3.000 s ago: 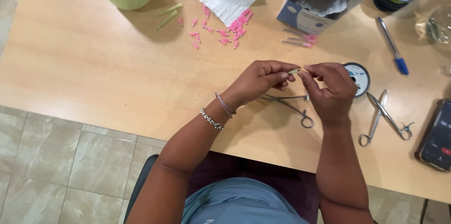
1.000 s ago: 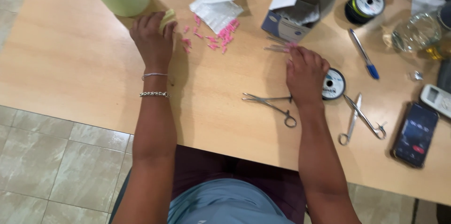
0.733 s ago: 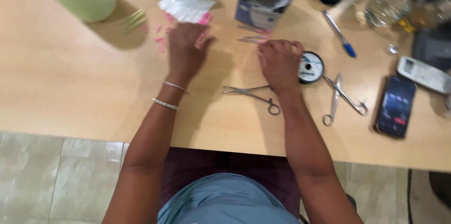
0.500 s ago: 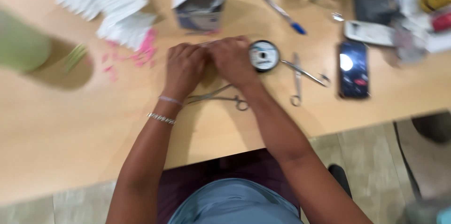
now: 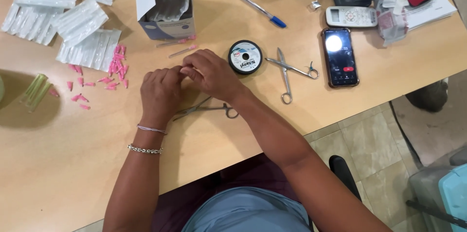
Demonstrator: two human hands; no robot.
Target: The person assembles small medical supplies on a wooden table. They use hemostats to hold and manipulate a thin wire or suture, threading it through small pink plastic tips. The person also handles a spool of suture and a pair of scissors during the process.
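Two bare hands meet at the middle of the head view, the left hand [image 5: 160, 93] and the right hand [image 5: 211, 72] brought fingertip to fingertip just above the wooden table [image 5: 87, 164]. Both sets of fingers are curled and pinched together as if around something very small, but whatever lies between them is hidden, so I cannot tell what they grasp, or whether they grasp anything. Holding the hands this close, with the wrists low near the tabletop, looks like a way to steady fine work. Just beneath and beside the right wrist lie slim metal forceps [image 5: 206, 109], flat on the wood and within easy reach. A spool of thin line [image 5: 245, 57] sits just right of the right hand, and scissors [image 5: 287, 74] lie beyond it, next to a dark phone [image 5: 339, 57] with a lit screen. A blue-capped pen [image 5: 262, 10] and an open cardboard box [image 5: 168, 3] rest farther back. Left of the hands, small pink caps [image 5: 114, 66] are scattered beside clear blister packs [image 5: 87, 42], likely where they were stripped off. The surface is pale, smooth wood with a straight front edge; below it the floor is tiled in light grey-beige squares, with a dark chair partly visible under the person.
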